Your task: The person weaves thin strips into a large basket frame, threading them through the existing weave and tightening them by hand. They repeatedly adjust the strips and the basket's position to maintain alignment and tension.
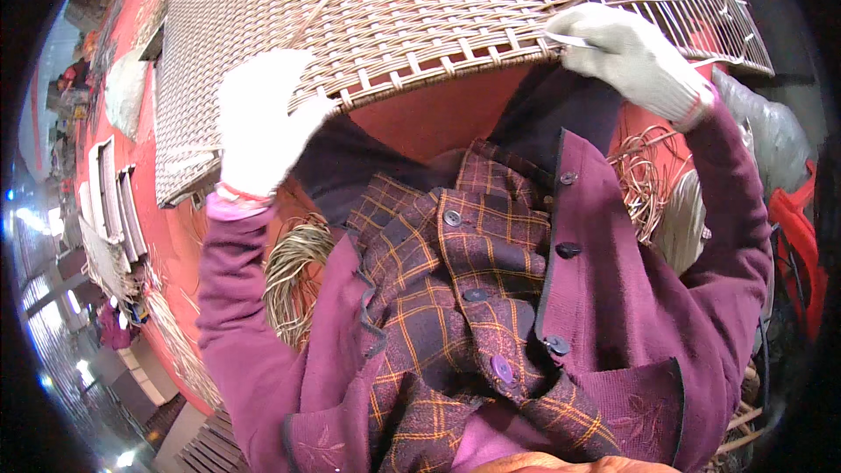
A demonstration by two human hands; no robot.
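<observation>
Red floor runs beneath everything, strewn with loose cane and stacked woven pieces off to the left. Held up close before the chest is a large beige-and-brown woven rattan panel on a wire frame [420, 17], tilted so its unfinished lower edge faces the worker. Left hand [263, 118], in a white cotton glove, is curled under and against that edge, fingers closed around it, seemingly to steady the panel's weight. Right hand [626, 57], gloved the same, pinches a pale flat rattan strand [569, 38] at the edge just beside the bare wire section, apparently keeping it taut. Below the left wrist lies a coil of tan cane [293, 276]; beneath the right forearm, a looser tangle of cane loops [644, 180].
</observation>
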